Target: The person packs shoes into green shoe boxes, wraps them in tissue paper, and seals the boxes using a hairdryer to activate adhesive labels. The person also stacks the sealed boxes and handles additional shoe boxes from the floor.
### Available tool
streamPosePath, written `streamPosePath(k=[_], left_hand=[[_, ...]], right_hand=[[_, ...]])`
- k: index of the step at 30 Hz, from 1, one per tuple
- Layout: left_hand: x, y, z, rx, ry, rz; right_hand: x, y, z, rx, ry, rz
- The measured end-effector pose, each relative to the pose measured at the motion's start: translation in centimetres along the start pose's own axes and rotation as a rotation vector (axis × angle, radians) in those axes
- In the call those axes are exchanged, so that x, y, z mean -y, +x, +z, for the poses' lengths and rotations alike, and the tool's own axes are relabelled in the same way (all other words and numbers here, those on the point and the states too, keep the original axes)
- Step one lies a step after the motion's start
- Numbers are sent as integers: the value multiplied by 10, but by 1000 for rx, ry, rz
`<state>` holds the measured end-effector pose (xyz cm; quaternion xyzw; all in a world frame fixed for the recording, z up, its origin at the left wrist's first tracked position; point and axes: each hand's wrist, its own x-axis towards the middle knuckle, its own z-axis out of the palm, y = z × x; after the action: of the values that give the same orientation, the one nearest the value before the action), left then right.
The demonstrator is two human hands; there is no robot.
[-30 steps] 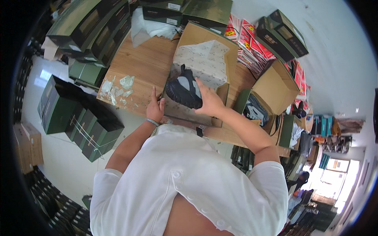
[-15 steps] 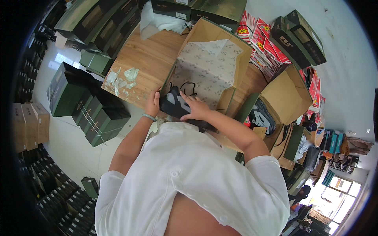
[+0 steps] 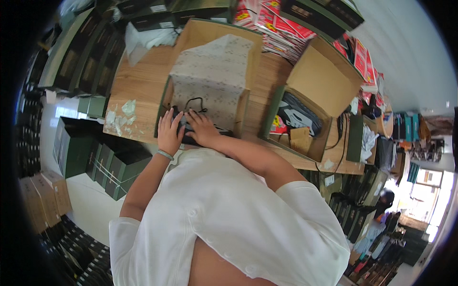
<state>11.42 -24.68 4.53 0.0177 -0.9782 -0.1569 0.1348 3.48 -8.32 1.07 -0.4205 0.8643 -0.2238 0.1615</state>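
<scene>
A black and grey shoe (image 3: 189,140) with a black lace lies at the near edge of an open shoebox (image 3: 202,29). Patterned tissue paper (image 3: 210,64) stands up behind it, against the raised lid. My left hand (image 3: 169,132) rests on the shoe's left part, its fingers stretched out and close together. Beside it, my right hand (image 3: 203,127) lies over the shoe with fingers spread, hiding much of it. Neither hand wraps round the shoe.
To the right, a second open shoebox (image 3: 320,66) holds a dark grey shoe (image 3: 299,114). Red printed packets (image 3: 281,33) and closed shoeboxes (image 3: 202,10) line the back. Torn paper scraps (image 3: 125,118) lie on the wooden table (image 3: 139,86). Green boxes (image 3: 119,171) stand at left.
My view has shifted, so the table things sit further left. My left hand has gone from the shoe's side to over its top; my right hand has flattened onto the shoe.
</scene>
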Motion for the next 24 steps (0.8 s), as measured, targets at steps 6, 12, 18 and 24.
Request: streamPosePath(k=[6,12,18,24], left_hand=[[18,-20,33,462,176,-94],[17,-17,31,502,143,-105],[10,-6,20,547,-15,-253],[5,-2,11,512,-128,-333]], right_hand=[[-28,-44,-45,-473,230,53],[-184,-157,-187,-556,-406,913],[-260,-204,-179,-14,-507,1113],[-271,-216,-181,-132,-535,1012]])
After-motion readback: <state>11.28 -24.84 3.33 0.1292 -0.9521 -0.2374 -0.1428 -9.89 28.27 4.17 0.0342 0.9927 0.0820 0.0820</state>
